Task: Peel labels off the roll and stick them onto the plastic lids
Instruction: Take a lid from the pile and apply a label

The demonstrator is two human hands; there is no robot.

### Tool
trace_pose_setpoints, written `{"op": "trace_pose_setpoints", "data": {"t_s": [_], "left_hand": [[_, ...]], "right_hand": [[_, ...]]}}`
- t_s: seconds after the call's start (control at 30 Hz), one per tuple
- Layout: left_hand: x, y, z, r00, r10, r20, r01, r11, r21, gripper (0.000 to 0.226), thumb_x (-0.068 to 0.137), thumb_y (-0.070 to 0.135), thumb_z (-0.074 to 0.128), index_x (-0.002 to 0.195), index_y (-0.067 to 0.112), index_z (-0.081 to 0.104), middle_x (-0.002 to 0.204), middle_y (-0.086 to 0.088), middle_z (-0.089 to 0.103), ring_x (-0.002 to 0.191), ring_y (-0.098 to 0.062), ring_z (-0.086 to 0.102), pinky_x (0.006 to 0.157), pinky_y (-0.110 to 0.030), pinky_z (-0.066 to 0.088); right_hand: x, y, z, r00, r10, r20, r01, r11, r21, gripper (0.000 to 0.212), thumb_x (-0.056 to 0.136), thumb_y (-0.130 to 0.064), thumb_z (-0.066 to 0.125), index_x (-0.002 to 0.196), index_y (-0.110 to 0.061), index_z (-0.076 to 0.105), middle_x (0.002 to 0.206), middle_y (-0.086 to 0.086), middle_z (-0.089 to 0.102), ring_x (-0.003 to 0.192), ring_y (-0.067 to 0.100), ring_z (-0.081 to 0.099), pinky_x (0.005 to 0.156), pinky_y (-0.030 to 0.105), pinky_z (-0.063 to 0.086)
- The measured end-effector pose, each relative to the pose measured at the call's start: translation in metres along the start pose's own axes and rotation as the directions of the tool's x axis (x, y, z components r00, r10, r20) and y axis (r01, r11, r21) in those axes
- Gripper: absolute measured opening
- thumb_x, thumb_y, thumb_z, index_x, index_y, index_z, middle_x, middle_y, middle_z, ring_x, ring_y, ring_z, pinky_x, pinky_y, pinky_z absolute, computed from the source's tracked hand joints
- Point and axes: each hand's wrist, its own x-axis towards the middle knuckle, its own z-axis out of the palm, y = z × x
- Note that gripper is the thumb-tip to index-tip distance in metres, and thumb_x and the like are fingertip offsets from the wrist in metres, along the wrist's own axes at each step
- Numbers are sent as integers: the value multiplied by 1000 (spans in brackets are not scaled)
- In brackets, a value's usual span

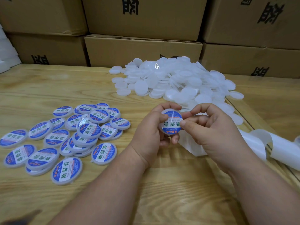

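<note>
Here we are at centre frame, with both hands raised just above the wooden desk point(113, 88) and closed on one plastic lid point(171, 122). Our left hand point(151, 129) cups it from behind and below, fingers curled round the rim, thumb on the label's left edge. Our right hand point(211, 127) comes in from the right, thumb pressing the blue and white label point(172, 123) down on the lid's face, forefinger pinching near the upper rim. We'd judge this lid light, thin and a bit springy, so the rim is the place to hold it, leaving the face free for smoothing; the label looks glossy and floppy, likely to wrinkle if pressed unevenly. Both forearms reach up from the lower edge, wrists angled in toward each other. At left lies the spread of labelled lids point(65, 135); at upper right, the heap of blank lids point(170, 78). White backing paper point(259, 143) curls away at right, the roll itself barely in view. Cardboard boxes point(142, 49) stack behind.
</note>
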Motion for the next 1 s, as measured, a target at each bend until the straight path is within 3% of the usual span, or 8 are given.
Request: {"op": "trace_pose_setpoints", "data": {"t_s": [0.47, 0.73, 0.8, 0.9, 1.0], "left_hand": [[1, 0, -1, 1000, -7, 1, 7, 1000, 3, 34, 75, 19, 41, 97, 25, 66, 110, -17, 75, 45, -22, 50, 39, -15, 25], [-1, 2, 1, 1000, -3, -26, 5, 996, 85, 45, 64, 8, 42, 86, 35, 70, 105, -9, 77, 48, -21, 50, 40, -16, 32], [-1, 2, 1, 999, -2, -49, 9, 990, 143, 50, 61, 4, 42, 86, 37, 68, 103, -2, 78, 48, -19, 50, 43, -18, 36], [-1, 0, 2, 993, 47, -109, -24, 980, 199, 48, 63, 2, 43, 95, 31, 64, 101, 2, 79, 48, -12, 54, 46, -22, 43], [0, -1, -1, 971, 134, -198, -84, 967, 242, 45, 67, 2, 47, 105, 25, 57, 101, 3, 79, 47, -6, 55, 44, -18, 41]], "right_hand": [[1, 1, 0, 1000, 2, -8, -2, 1000, -26, 23, 91, -1, 70, 101, -7, 51, 72, 5, 77, 44, 0, 60, 49, 5, 41], [3, 5, -3, 1000, 5, -20, -7, 997, -78, 22, 90, -6, 73, 101, -12, 55, 75, 3, 78, 50, -1, 62, 50, 7, 43], [4, 8, -5, 999, 17, -41, -21, 995, -97, 20, 91, -11, 74, 100, -17, 57, 78, 1, 79, 50, 0, 60, 51, 14, 45], [7, 11, -9, 996, 40, -74, -50, 989, -140, 9, 94, -22, 71, 98, -23, 63, 86, -1, 80, 57, 11, 62, 53, 28, 45], [8, 11, -11, 991, 36, -126, -49, 994, -96, 7, 97, -22, 66, 93, -17, 67, 84, 2, 80, 56, 17, 69, 45, 23, 46]]}}
